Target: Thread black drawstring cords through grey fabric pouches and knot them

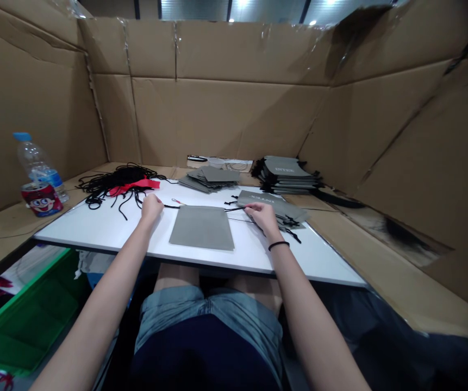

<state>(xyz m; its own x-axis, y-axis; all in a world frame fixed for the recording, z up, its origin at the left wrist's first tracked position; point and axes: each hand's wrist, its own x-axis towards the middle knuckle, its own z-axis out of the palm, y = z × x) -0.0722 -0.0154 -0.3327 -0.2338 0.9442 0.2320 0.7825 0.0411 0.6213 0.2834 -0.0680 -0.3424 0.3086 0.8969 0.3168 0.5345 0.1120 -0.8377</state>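
The left hand (151,208) is curled into a fist around one end of a black cord (172,206), and the right hand (261,214) pinches the cord's other side between thumb and fingers, so it stretches out from both top corners of a grey pouch (201,228). That pouch lies flat on the white desk (254,254), between the two hands and near the front edge. A dark band (278,245) circles the right wrist.

Just behind the pouch's top edge lies a thin item with a red part (178,201), too small to make out. Beside the right hand is a loose pile of corded grey pouches (274,202); beyond the left hand, a heap of black cords (115,178) spreads around a red strip (136,187). Farther back, plain grey pieces (213,178) lie fanned out in the middle, and a taller stack of pouches (285,169) stands to the right. At far left, a blue-capped bottle (36,158) stands behind a printed cup (42,200). Cardboard walls (217,108) surround the desk.
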